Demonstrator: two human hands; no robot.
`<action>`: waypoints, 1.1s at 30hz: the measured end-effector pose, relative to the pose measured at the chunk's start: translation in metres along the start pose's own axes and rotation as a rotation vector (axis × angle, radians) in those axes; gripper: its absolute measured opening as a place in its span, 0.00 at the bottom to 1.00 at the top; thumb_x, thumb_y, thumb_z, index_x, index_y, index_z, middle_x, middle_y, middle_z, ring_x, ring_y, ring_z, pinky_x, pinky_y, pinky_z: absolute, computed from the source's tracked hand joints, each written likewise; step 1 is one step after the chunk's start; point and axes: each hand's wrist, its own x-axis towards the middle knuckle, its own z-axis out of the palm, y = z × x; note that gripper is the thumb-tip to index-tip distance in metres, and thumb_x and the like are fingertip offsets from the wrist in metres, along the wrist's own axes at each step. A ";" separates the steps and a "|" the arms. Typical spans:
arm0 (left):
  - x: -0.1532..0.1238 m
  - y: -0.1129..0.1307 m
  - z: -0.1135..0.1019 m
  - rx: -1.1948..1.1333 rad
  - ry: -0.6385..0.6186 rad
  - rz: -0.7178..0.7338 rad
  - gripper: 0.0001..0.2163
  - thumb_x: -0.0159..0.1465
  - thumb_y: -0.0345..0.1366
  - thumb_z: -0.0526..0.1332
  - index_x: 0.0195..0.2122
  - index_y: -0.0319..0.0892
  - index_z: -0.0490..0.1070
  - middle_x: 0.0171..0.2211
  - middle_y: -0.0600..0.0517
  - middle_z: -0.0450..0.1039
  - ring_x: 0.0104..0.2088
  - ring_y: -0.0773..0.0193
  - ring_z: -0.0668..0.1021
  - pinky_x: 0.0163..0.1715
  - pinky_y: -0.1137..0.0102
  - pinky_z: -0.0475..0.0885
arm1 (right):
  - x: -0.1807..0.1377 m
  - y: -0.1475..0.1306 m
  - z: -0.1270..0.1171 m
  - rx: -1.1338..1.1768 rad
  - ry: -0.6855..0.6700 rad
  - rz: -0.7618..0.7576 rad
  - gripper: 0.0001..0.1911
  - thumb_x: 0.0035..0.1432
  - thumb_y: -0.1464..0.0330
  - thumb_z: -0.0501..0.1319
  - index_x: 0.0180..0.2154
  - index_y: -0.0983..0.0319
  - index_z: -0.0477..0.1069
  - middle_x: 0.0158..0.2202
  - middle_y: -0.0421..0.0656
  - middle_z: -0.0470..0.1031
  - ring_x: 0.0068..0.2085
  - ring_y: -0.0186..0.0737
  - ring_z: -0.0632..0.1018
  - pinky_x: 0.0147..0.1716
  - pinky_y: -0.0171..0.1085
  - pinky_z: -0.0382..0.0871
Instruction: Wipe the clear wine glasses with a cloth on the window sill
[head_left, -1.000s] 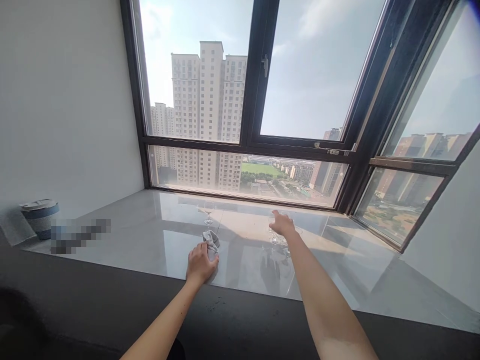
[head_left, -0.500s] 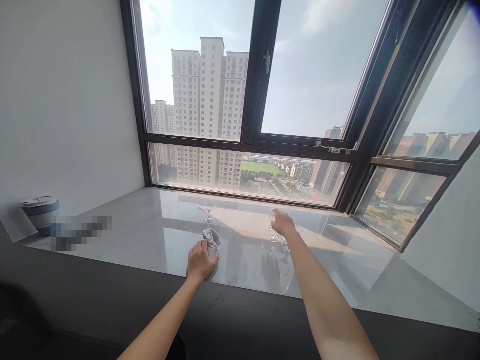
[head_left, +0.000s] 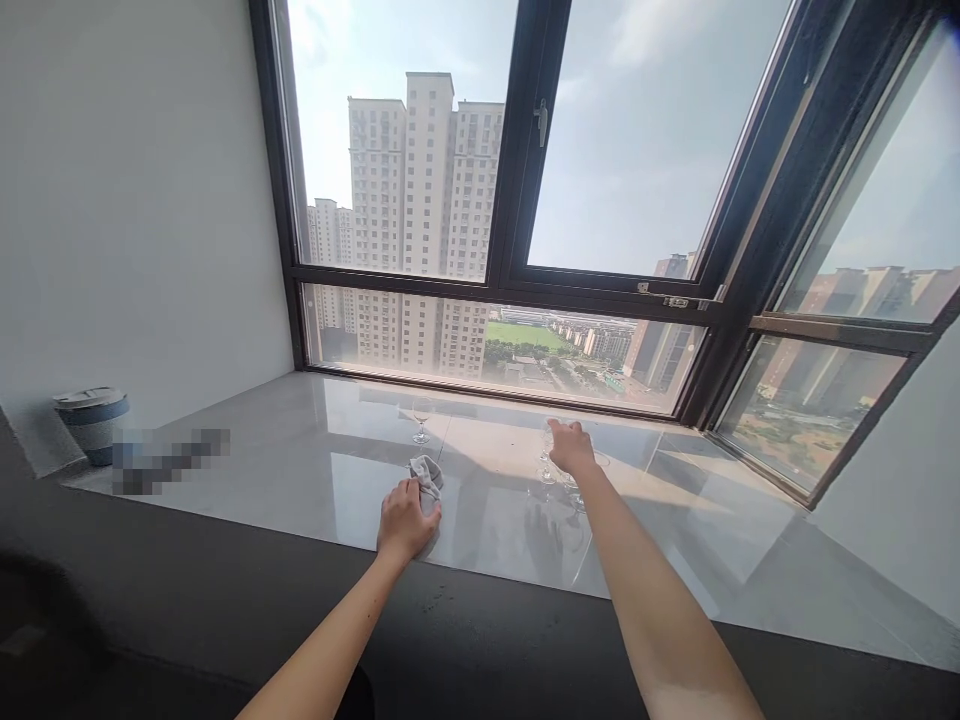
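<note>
My left hand (head_left: 403, 520) rests on a small grey cloth (head_left: 427, 472) lying on the glossy grey window ledge (head_left: 300, 450), fingers curled over it. My right hand (head_left: 571, 446) reaches forward to a cluster of clear stemmed glasses (head_left: 546, 462) and its fingers close on the top of one. Another clear wine glass (head_left: 421, 418) stands alone farther back, beyond the cloth.
A large black-framed window (head_left: 517, 200) runs behind the ledge, its handle high at centre. A white and blue lidded container (head_left: 91, 422) sits at the far left by the white wall. A dark surface (head_left: 225, 610) lies along the ledge's near edge.
My right hand has curled down from a pointing reach onto the glasses. The view has shifted slightly left. My left hand stays on the cloth.
</note>
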 end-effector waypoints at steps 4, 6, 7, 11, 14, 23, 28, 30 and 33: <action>-0.001 0.000 0.000 -0.009 0.004 0.009 0.18 0.60 0.48 0.56 0.46 0.41 0.67 0.44 0.44 0.70 0.45 0.54 0.72 0.47 0.61 0.63 | -0.002 -0.003 0.000 -0.011 0.000 0.006 0.34 0.52 0.76 0.56 0.61 0.61 0.55 0.52 0.51 0.69 0.55 0.50 0.61 0.48 0.42 0.55; -0.001 -0.001 -0.001 -0.008 0.012 0.010 0.18 0.60 0.48 0.56 0.46 0.41 0.67 0.44 0.44 0.70 0.45 0.54 0.72 0.47 0.61 0.63 | -0.002 -0.004 -0.001 -0.010 0.000 0.005 0.34 0.52 0.77 0.56 0.61 0.61 0.55 0.52 0.50 0.69 0.56 0.49 0.61 0.48 0.42 0.55; -0.001 -0.001 -0.001 -0.008 0.012 0.011 0.18 0.60 0.48 0.56 0.46 0.41 0.67 0.45 0.44 0.70 0.46 0.54 0.72 0.47 0.61 0.63 | -0.002 -0.003 -0.002 -0.009 0.000 0.005 0.34 0.51 0.77 0.56 0.61 0.61 0.55 0.52 0.50 0.69 0.56 0.49 0.61 0.49 0.42 0.55; -0.001 -0.001 -0.001 -0.003 0.007 0.013 0.19 0.60 0.48 0.55 0.46 0.41 0.67 0.45 0.43 0.70 0.45 0.54 0.72 0.48 0.60 0.63 | -0.002 -0.002 -0.006 0.004 0.011 0.015 0.35 0.50 0.79 0.56 0.60 0.60 0.56 0.53 0.50 0.68 0.57 0.48 0.61 0.52 0.44 0.53; -0.001 0.000 -0.001 0.000 -0.003 0.003 0.19 0.60 0.47 0.55 0.47 0.40 0.67 0.45 0.43 0.70 0.45 0.54 0.72 0.48 0.60 0.63 | -0.006 -0.010 -0.008 0.024 0.086 0.038 0.34 0.52 0.78 0.55 0.61 0.61 0.55 0.59 0.50 0.61 0.58 0.49 0.60 0.55 0.46 0.51; -0.004 0.008 -0.020 -0.127 -0.210 0.284 0.26 0.57 0.36 0.57 0.58 0.48 0.61 0.56 0.47 0.68 0.56 0.56 0.69 0.59 0.61 0.59 | -0.071 -0.153 0.020 0.714 0.097 -0.401 0.40 0.59 0.64 0.57 0.66 0.58 0.38 0.54 0.46 0.69 0.51 0.41 0.71 0.48 0.38 0.64; -0.005 0.006 -0.021 -0.186 -0.188 0.269 0.18 0.56 0.28 0.55 0.48 0.48 0.71 0.50 0.49 0.74 0.54 0.58 0.71 0.60 0.61 0.59 | -0.103 -0.190 0.056 0.834 -0.017 -0.469 0.36 0.61 0.72 0.52 0.67 0.58 0.39 0.50 0.45 0.73 0.49 0.39 0.74 0.47 0.37 0.64; -0.001 0.000 -0.016 -0.213 -0.106 0.141 0.17 0.57 0.27 0.52 0.45 0.46 0.72 0.46 0.49 0.75 0.49 0.59 0.74 0.54 0.63 0.65 | -0.110 -0.186 0.065 0.814 -0.005 -0.429 0.37 0.59 0.71 0.54 0.66 0.58 0.40 0.52 0.46 0.72 0.49 0.40 0.74 0.47 0.37 0.64; 0.017 -0.010 -0.008 -0.149 -0.047 -0.031 0.14 0.60 0.29 0.50 0.42 0.43 0.73 0.44 0.46 0.75 0.47 0.58 0.74 0.48 0.64 0.68 | -0.120 -0.177 0.072 0.719 0.033 -0.416 0.40 0.56 0.70 0.58 0.66 0.59 0.42 0.53 0.48 0.70 0.51 0.43 0.72 0.48 0.38 0.63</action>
